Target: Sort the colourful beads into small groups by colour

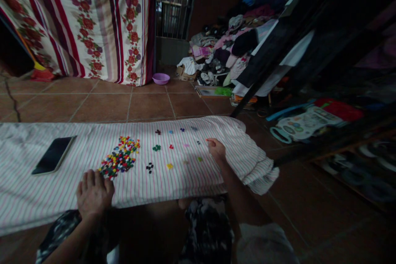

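My left hand [95,194] lies flat on the striped cloth [133,192], fingers stretched out, at the near edge of a heap of small multicoloured plastic pieces [120,159]. My right hand [215,148] is closed in a pinch at the right, just above the cloth, with a small orange-red piece [207,139] at the fingertips. Little groups sorted by colour lie between the heap and this hand: black pieces [149,168], green pieces [156,147], yellow pieces [170,166], red pieces [171,147] and grey pieces [198,142] among them.
A phone [54,156] lies on the cloth at the left. Beyond, on the tiled floor, stand a purple basin [161,78] and a pile of clothes [229,45]. A floral curtain [108,24] hangs behind. A white and red plastic object [305,121] is at the right.
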Available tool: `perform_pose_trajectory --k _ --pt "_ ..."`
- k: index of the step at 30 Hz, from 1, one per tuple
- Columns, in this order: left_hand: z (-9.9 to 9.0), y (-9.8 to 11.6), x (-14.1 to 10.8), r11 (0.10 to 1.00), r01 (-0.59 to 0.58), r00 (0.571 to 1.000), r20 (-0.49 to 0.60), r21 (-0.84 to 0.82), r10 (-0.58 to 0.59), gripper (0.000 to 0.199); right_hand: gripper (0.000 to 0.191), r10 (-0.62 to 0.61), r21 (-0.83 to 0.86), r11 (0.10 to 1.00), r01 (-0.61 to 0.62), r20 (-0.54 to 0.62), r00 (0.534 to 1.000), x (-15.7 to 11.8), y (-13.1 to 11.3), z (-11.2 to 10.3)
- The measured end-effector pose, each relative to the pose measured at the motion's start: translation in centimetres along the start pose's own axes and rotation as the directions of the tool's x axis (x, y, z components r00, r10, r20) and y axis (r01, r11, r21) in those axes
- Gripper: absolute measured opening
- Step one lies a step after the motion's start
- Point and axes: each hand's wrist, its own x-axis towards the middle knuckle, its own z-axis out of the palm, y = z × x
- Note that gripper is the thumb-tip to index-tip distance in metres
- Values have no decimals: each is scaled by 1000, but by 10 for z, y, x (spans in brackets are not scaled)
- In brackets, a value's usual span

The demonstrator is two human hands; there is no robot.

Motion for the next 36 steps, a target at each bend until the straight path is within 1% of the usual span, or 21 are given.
perform_pose_trajectory --k 4,6,8,10,13,16,18,21,25,26,27,28,29,33,36 --pt "-3 0 0 1000 -15 1000 3 13 15 68 34 -16 107 994 12 33 999 -17 -19 9" --pt "-2 0 0 1000 -16 1000 -1 14 16 69 34 -61 143 988 55 37 997 -29 -33 16" --pt "-1 -1 -1 1000 -16 1000 -10 14 16 69 32 -123 161 981 111 68 990 -44 -50 24" --pt "2 -2 -1 1000 -20 1000 -22 10 20 68 30 -195 170 970 174 120 973 -62 -68 34" --pt "7 -4 -1 1000 -17 999 -39 5 17 67 28 -297 201 945 258 198 934 -91 -95 51" --pt "12 -7 -2 1000 -3 999 -46 3 3 65 27 -403 256 906 337 276 873 -120 -120 67" --pt "14 -8 -1 1000 6 999 -45 0 -6 64 25 -452 277 886 373 332 828 -138 -135 76" --pt "15 -8 0 1000 25 1000 -6 -13 -25 62 24 -479 261 877 402 445 756 -165 -156 88" --pt "15 -8 1 998 43 999 16 -38 -42 62 24 -499 258 860 439 603 622 -196 -179 100" --pt "15 -8 1 998 43 999 12 -41 -42 62 25 -503 260 854 450 630 592 -202 -184 103" --pt "16 -9 1 998 41 999 8 -42 -40 61 26 -503 254 850 461 648 571 -207 -189 106" --pt "16 -9 1 998 36 999 3 -42 -36 61 27 -498 240 849 471 660 562 -210 -193 109" --pt "17 -9 1 999 31 1000 -2 -40 -31 61 28 -487 216 851 478 665 567 -212 -197 111" --pt "21 -10 0 999 24 999 -32 -45 -26 59 33 -430 96 865 492 646 630 -204 -210 117" --pt "24 -11 0 997 31 998 -55 -71 -35 59 36 -409 26 859 511 634 656 -190 -220 119"
